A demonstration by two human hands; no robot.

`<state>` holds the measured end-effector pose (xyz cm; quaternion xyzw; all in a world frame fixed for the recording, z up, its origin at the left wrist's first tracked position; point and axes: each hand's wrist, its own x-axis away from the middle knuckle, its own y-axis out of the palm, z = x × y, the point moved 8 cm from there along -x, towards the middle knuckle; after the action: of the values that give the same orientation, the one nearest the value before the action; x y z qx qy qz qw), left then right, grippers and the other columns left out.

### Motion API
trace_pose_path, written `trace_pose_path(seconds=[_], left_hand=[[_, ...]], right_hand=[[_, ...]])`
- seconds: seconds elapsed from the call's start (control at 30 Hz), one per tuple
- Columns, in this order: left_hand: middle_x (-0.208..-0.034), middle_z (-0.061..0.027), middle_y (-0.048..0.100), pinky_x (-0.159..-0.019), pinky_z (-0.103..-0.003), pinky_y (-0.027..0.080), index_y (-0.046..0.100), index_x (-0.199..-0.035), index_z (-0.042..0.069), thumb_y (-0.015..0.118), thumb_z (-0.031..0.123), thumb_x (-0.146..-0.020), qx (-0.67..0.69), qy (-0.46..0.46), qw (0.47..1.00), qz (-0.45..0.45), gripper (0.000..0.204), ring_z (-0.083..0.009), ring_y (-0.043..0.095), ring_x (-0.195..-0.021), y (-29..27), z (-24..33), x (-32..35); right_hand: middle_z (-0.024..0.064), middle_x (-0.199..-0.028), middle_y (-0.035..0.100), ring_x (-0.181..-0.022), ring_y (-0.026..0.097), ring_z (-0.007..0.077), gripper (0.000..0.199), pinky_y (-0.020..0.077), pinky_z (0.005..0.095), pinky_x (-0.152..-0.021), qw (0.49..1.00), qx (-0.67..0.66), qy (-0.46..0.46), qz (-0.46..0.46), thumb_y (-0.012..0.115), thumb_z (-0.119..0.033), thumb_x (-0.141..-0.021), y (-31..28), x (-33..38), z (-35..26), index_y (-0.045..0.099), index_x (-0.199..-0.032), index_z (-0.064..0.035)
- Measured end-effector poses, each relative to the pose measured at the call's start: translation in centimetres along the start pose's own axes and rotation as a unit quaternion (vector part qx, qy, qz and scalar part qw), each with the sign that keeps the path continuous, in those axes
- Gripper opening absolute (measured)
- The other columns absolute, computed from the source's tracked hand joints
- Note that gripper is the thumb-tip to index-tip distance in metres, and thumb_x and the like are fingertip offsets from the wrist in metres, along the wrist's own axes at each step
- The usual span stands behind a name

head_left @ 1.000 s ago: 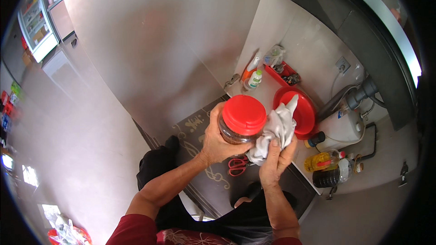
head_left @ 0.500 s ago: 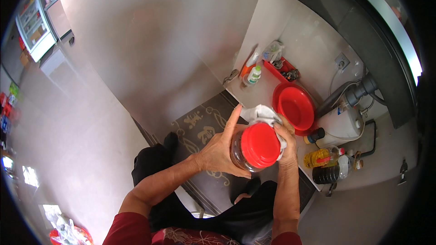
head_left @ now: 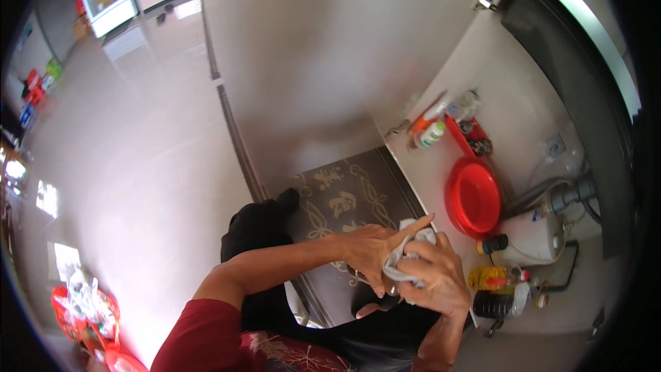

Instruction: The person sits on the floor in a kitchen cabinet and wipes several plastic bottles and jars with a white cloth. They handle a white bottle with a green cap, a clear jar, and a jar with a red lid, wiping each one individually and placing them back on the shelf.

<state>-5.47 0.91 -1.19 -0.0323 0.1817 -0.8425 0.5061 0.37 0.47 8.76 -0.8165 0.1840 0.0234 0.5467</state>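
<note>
Over the patterned floor mat (head_left: 344,200) at lower centre, left hand (head_left: 368,251) and right hand (head_left: 441,279) press together, pinching a grey cloth (head_left: 406,258); wiping likely goes best with firm, even pressure.

left hand (head_left: 372,251), right hand (head_left: 437,277), grey cloth (head_left: 406,251) (bunched between them)

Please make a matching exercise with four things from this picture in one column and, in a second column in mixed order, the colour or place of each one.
Things:
1. basin
2. cloth
3. floor mat
4. oil bottle

Colour or place:
a. dark with a pale pattern, on the floor beside the counter
b. round and red, on the counter
c. yellow, on the counter near the white appliance
d. pale grey, bunched between the left hand and right hand

Pairs: 1-b, 2-d, 3-a, 4-c
</note>
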Motion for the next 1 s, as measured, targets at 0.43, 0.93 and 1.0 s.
trace_pose_path(seconds=[0.43, 0.93, 1.0], left_hand=[[-0.102, -0.0144, 0.064, -0.077, -0.036, 0.049, -0.007, -0.146, 0.011, 0.083, 0.023, -0.048, -0.071, 0.01, 0.997, 0.043, 0.134, -0.0307, 0.064, -0.09, -0.6, -0.2, -0.3], [-0.085, -0.0195, 0.064, -0.073, -0.04, 0.048, -0.016, -0.144, 0.013, 0.078, 0.027, -0.058, -0.118, -0.073, 0.974, 0.177, 0.127, -0.0389, 0.062, -0.08, -4.2, -3.3, -0.2], [-0.089, -0.0201, 0.064, -0.073, -0.041, 0.045, -0.018, -0.143, 0.013, 0.075, 0.028, -0.062, -0.084, -0.114, 0.969, 0.2, 0.124, -0.0386, 0.061, -0.083, -5.4, -3.7, -0.2]], right_hand=[[0.0078, -0.09, 0.057, -0.084, 0.055, 0.0309, 0.024, 0.0442, 0.0422, -0.073, 0.989, -0.048, 0.139, 0.029, 0.064, -0.012, -0.063, 0.9, 0.2, 5.4, 0.064, -0.087, -0.0065], [0.0002, -0.105, 0.049, -0.104, 0.047, 0.0294, 0.029, 0.0366, 0.0468, -0.079, 0.98, 0.187, -0.014, 0.066, 0.077, -0.021, -0.054, 2.6, -0.1, 0.3, 0.059, -0.075, -0.0134], [0.001, -0.103, 0.051, -0.099, 0.046, 0.0304, 0.032, 0.0368, 0.0442, -0.079, 0.968, 0.209, -0.027, 0.137, 0.077, -0.019, -0.051, 2.6, 0.3, 0.2, 0.061, -0.079, -0.0132]])
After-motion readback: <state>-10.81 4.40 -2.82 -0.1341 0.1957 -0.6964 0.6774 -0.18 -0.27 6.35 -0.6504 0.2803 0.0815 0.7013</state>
